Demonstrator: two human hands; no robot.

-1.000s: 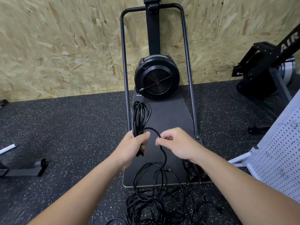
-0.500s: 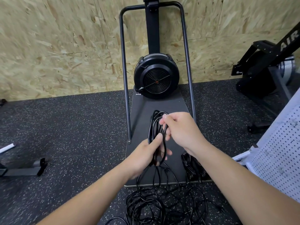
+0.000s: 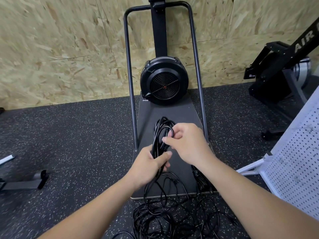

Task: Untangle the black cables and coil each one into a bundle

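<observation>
My left hand [image 3: 148, 167] grips the lower part of a coil of black cable [image 3: 161, 130] whose loops rise above it. At the coil's top right, my right hand [image 3: 187, 144] has its fingers curled round a strand. From the left hand the cable runs down into a tangled heap of black cables [image 3: 169, 219] on the floor near me. A finished black bundle [image 3: 201, 180] lies on the platform, partly hidden under my right forearm.
A fan machine [image 3: 164, 83] with a tubular frame stands on a dark platform [image 3: 183, 114] against the chipboard wall. A black exercise machine [image 3: 283, 69] is at the right, a white perforated panel [image 3: 296, 163] at the near right, a grey metal foot [image 3: 25, 181] at the left.
My right hand carried a strand from the middle up to the top of the coil. The coil and my left hand shifted right and slightly toward me.
</observation>
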